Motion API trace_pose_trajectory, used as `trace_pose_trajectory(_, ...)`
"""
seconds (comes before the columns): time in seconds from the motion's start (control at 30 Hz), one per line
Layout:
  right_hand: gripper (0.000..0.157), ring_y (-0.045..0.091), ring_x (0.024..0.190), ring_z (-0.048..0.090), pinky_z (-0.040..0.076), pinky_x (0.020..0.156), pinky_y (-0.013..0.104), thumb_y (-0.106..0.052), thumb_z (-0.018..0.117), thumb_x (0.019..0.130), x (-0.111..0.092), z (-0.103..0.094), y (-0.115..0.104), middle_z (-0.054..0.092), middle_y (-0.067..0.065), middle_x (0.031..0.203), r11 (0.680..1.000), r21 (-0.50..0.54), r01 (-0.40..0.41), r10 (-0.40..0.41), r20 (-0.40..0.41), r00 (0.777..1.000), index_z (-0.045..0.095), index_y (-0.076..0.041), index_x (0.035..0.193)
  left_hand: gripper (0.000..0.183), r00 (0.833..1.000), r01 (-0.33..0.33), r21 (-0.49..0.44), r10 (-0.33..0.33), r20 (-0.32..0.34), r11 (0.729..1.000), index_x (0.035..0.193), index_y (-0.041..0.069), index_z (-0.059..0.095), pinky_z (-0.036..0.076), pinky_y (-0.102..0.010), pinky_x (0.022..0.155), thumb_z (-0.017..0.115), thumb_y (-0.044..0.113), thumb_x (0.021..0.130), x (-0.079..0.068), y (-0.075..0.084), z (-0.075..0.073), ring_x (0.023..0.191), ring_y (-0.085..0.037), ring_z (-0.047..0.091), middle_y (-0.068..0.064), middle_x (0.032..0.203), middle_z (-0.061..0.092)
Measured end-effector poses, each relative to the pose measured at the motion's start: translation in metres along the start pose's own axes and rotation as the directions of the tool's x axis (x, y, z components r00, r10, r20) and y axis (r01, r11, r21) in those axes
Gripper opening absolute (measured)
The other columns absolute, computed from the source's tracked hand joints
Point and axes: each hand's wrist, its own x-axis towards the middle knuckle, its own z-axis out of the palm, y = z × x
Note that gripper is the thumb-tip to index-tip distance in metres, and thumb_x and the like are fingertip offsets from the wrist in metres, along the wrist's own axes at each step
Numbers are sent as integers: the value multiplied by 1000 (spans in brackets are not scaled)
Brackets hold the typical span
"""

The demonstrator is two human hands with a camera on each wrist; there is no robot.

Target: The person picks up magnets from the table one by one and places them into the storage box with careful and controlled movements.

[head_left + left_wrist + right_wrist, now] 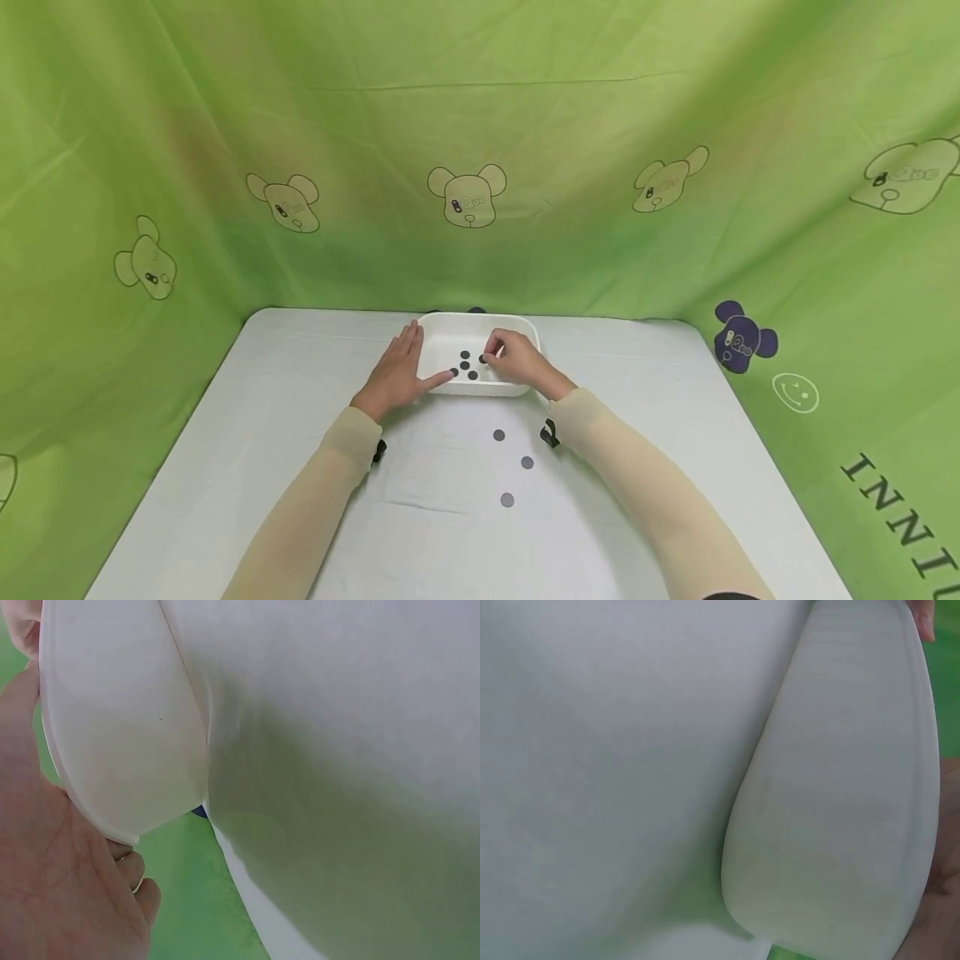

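White-covered tabletop is filling the foreground, faintly creased toward the near side. Three loose grey discs are lying on it near the centre: the nearest disc, another disc a little farther on and to the right, a third disc closest to the tray.

Pale sleeves are reaching in from both sides. White tray is sitting toward the far edge, between the hands. Left hand is bracing its left end, fingers stretched out along the outside, thumb lying along the near rim; not gripping. Right hand is reaching over the right end, thumb and fingertips pinching a dark disc inside.

Handling, by judgement: discs are looking thin, light and fairly stiff, perhaps slippery and awkward to lift when flat; edges are offering the best pinch. Tray is seeming light and semi-rigid, best held by rim or end wall, and likely sliding if nudged.

Contents: besides the pinched one, four dark discs are resting in a loose cluster on the tray floor, one beside the left thumb tip.

Beyond, green curtain is hanging in folds, showing printed bear heads.
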Motion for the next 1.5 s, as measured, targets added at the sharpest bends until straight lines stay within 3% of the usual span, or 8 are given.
trace_pose_trajectory(0.5, 10, 20, 84, 63, 54, 82, 36, -10, 73, 100, 9, 6, -2, 69, 4, 90, 991, -47, -127, 131, 100, 986, 67, -9, 92, 116, 999, 11, 4, -11, 30, 1000, 171, 1, 2, 2, -42, 135, 57, 74, 100, 3, -3, 1, 167, -30, -2, -14, 180, -5)
trace_pose_trajectory(1.5, 10, 20, 84, 64, 56, 84, 37, -9, 77, 97, 11, 10, 0, 72, 5, 87, 987, -87, -138, 142, 40, 989, 71, -6, 89, 116, 999, 19, 10, -19, 51, 1000, 171, 2, 1, 2, -42, 135, 55, 76, 99, 3, -2, -1, 167, -29, -3, -13, 180, -7)
